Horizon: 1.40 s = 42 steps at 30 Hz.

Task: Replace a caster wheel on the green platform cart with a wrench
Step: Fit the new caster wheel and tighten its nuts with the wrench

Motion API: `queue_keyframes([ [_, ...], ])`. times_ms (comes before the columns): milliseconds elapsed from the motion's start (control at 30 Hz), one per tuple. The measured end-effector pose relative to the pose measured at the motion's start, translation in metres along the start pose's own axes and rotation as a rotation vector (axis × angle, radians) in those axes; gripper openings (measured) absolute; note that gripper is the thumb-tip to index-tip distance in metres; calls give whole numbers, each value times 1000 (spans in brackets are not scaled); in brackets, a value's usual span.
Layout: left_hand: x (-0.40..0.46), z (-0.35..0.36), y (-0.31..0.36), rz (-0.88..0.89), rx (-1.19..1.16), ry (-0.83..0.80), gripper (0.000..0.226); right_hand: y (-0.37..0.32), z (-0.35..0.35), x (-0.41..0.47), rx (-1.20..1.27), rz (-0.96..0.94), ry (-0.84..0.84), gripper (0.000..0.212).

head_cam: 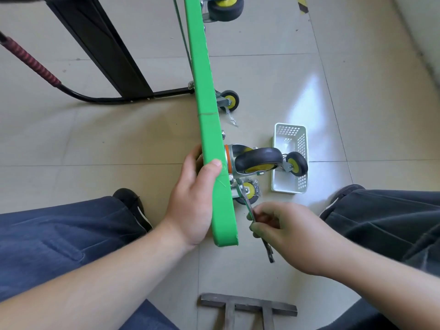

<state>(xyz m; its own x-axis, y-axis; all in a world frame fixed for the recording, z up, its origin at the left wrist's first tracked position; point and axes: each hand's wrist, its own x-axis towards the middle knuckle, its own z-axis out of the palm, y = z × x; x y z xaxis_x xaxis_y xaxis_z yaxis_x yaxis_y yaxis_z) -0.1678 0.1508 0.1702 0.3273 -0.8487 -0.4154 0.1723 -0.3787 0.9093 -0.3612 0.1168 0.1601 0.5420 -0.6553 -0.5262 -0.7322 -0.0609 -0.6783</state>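
Two hands, left hand (194, 198) gripping cart (209, 129), right hand (288, 232) pinching wrench (247, 203)

Glossy beige tiled floor (262, 55), bright light glare, grey metal frame (247, 308) at bottom edge

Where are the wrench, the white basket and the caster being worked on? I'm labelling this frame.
wrench (247, 206): head view, shaft just above the pinching fingers.
white basket (300, 139): head view, right wall.
caster (258, 158): head view, black tyre tread.
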Motion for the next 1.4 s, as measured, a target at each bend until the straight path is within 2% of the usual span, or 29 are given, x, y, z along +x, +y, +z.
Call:
queue_keyframes([
  [267, 1, -1, -1, 0, -11, -3, 64, 1, 9, 16, 65, -50, 50, 10],
  [400, 2, -1, -1, 7, -12, -14, 63, 3, 10, 24, 73, -91, 82, 21],
  [567, 2, -1, -2, 15, -38, -22, 63, -1, 14, 25, 121, -112, 62, 9],
  [700, 3, -2, -3, 29, -27, -23, 60, -6, 12, 21, 86, -96, 49, 25],
  [800, 4, -2, -3, 37, -33, -29, 60, -11, 9, 17, 70, -63, 19, 19],
  [933, 4, -1, -3, 40, -39, -34, 61, -23, 3, 5, 99, -42, 10, 27],
  [1067, 4, 0, -3, 30, -45, -26, 63, -41, -5, -12, 260, 25, -30, 13],
  [1167, 3, 1, -2, 28, -47, -28, 63, -57, -17, -19, 412, 101, -55, 14],
  [1300, 4, 0, -4, 23, -78, -39, 53, -73, -35, -16, 740, 272, -117, 20],
  [1400, 4, 0, -5, 19, -59, -36, 52, -84, -48, -13, 916, 351, -165, 16],
])
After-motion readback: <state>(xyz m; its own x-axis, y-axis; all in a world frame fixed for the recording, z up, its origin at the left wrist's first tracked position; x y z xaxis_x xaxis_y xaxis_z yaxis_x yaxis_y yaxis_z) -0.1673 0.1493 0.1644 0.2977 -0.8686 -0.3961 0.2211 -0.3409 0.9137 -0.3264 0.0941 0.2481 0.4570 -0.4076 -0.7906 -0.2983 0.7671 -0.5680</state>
